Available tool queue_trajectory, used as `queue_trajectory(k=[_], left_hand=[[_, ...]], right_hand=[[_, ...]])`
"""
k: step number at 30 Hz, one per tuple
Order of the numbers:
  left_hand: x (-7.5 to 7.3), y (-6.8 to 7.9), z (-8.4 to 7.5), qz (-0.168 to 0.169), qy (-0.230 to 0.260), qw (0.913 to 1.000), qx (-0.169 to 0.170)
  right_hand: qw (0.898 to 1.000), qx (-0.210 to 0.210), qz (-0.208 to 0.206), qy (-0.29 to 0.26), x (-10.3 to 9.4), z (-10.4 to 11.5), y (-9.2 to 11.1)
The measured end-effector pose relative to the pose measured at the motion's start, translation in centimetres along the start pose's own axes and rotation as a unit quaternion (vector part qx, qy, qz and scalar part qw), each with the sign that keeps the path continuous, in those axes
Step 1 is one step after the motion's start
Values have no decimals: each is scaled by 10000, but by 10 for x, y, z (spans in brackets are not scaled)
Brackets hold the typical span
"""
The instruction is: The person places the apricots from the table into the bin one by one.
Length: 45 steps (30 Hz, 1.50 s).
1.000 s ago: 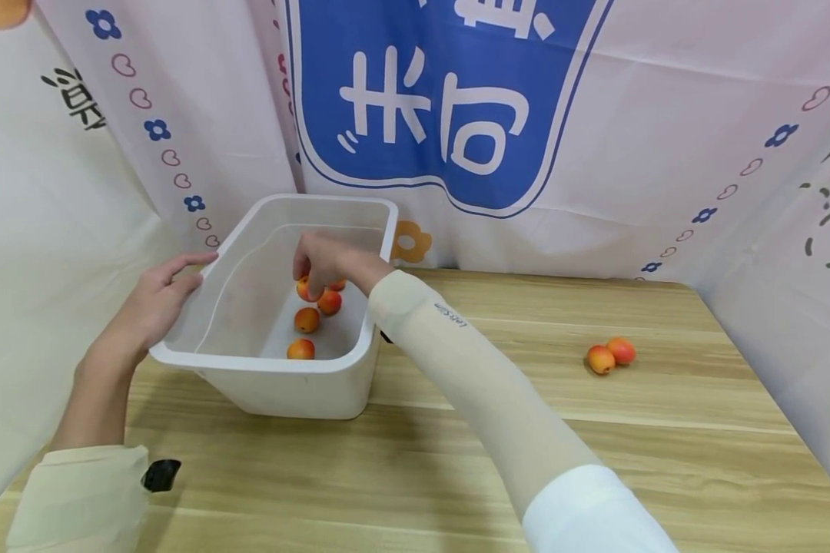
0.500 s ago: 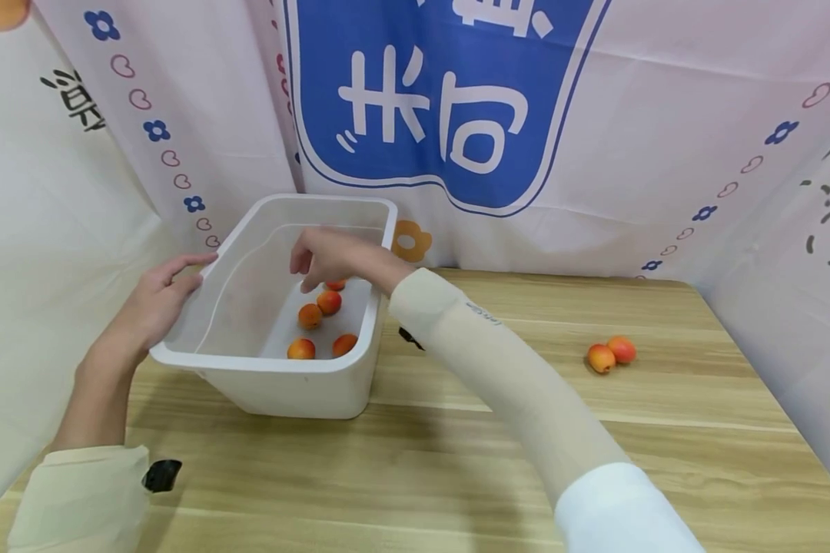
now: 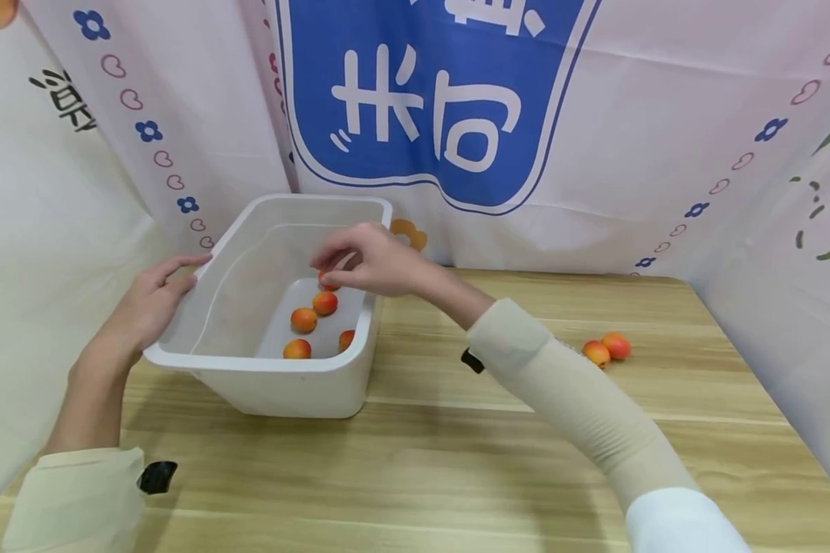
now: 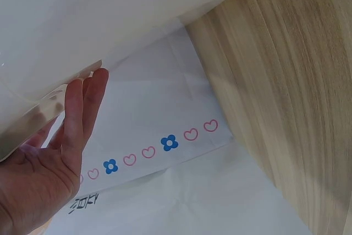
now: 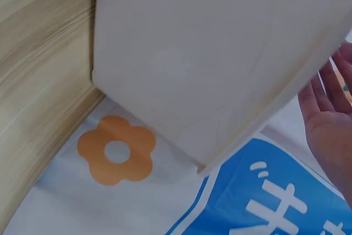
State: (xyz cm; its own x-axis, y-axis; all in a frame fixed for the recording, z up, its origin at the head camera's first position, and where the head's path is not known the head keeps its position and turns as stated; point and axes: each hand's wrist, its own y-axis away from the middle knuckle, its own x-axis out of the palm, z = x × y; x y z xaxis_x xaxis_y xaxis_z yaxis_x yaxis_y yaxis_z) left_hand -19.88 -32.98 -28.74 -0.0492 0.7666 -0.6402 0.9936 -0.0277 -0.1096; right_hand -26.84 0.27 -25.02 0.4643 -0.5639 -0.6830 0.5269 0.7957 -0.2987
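My left hand (image 3: 148, 303) rests at the left rim of a white plastic bin (image 3: 249, 364). In the left wrist view its fingers (image 4: 74, 115) lie straight against the rim. My right hand (image 3: 376, 259) hovers over the bin's right side, fingers loosely bent, with nothing visible in its grasp. Several small orange-red apricots lie on the bin floor; one apricot (image 3: 303, 319) sits near the middle, and another apricot (image 3: 329, 279) is partly covered by the right fingers. In the right wrist view, the right hand (image 5: 330, 114) shows beyond the bin's outer wall.
Two more apricots (image 3: 605, 349) lie side by side on the wooden table (image 3: 415, 461), right of the bin and partly behind the right sleeve. A printed white and blue curtain (image 3: 415, 100) hangs close behind the bin.
My right hand has risen from the bin floor and shifted right towards the rim. One apricot has come to lie by the bin's near right corner. The left hand stays put.
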Motion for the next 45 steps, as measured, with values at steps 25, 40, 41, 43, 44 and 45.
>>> queue_trajectory(k=[25, 40, 41, 43, 44, 45], left_hand=[[0, 1, 2, -16, -2, 10000, -13], [-1, 1, -3, 24, -79, 10000, 1], [-1, 1, -3, 20, -79, 10000, 4], [-1, 1, -3, 17, -69, 10000, 18], [-1, 1, -3, 28, -55, 10000, 21], [-1, 1, -3, 35, -24, 10000, 17]], right_hand=[[9909, 1106, -767, 21, -54, -66, 135], [9625, 2452, -690, 929, -97, -117, 233], [9598, 2535, -689, 986, -100, -118, 238], [9541, 2713, -668, 1081, -104, -118, 249], [9506, 2819, -647, 1129, -106, -118, 254], [9479, 2907, -616, 1146, -109, -118, 259]])
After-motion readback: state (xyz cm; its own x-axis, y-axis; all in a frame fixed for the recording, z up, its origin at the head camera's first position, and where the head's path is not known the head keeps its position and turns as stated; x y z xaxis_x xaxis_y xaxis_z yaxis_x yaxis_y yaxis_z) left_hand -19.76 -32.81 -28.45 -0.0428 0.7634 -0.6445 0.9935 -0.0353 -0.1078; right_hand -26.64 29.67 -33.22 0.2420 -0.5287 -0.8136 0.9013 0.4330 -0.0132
